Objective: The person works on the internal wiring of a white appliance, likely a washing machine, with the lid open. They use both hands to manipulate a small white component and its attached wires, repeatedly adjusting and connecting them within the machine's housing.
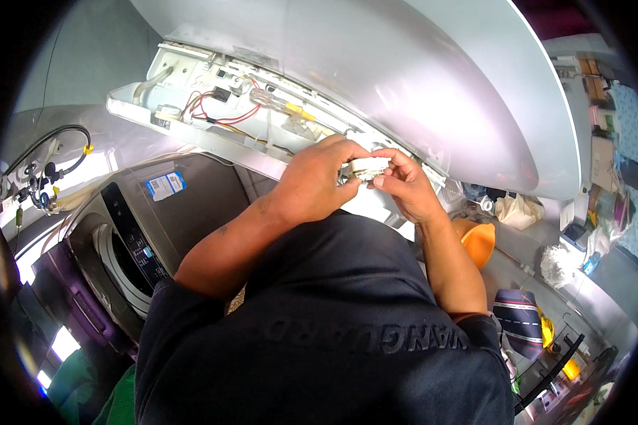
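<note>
Both my hands grip a small white plastic part (pixel 367 167) near the upper middle of the head view, my left hand (pixel 317 180) at its left end and my right hand (pixel 408 188) pinching it at the right. Around it is an opened white appliance housing (pixel 205 139) with red and yellow wires, connectors and small modules along its length. A large curved, glossy pale panel (pixel 475 120) rises above the housing. What lies directly under my left hand is hidden.
A grey washing machine (pixel 213 191) stands at left below a black hose (pixel 78 127). A purple item (pixel 85 304) is lower left. An orange container (pixel 478 242), white cloth bag (pixel 514 211), dark striped cloth (pixel 517 319) and black rack (pixel 546 375) are at right.
</note>
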`<action>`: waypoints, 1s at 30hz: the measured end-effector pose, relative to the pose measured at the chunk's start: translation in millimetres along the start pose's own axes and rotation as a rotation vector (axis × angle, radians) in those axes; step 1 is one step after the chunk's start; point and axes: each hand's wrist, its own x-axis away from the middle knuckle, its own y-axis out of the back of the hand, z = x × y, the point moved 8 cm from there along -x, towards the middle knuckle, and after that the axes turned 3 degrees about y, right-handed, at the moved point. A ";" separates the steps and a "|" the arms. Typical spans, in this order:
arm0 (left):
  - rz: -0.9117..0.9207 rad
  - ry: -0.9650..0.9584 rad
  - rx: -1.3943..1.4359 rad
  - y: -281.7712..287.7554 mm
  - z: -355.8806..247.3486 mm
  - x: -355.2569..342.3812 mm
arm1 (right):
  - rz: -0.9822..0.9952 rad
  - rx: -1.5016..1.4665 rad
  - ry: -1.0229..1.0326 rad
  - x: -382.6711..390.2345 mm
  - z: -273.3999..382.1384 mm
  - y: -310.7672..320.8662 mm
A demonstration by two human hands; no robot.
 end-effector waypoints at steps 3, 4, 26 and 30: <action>0.025 0.046 -0.009 -0.7 6.6 -3.2 | -0.020 -0.009 0.012 -0.7 0.2 0.7; 0.022 0.059 0.003 -0.8 10.4 -4.1 | -0.024 -0.007 0.014 -1.7 0.4 1.2; 0.373 0.305 0.109 -18.0 54.9 -44.6 | -0.112 0.033 -0.078 -8.2 -12.5 12.5; 0.389 0.435 0.221 -19.1 60.4 -44.9 | -0.133 0.027 -0.103 -10.6 -14.5 14.0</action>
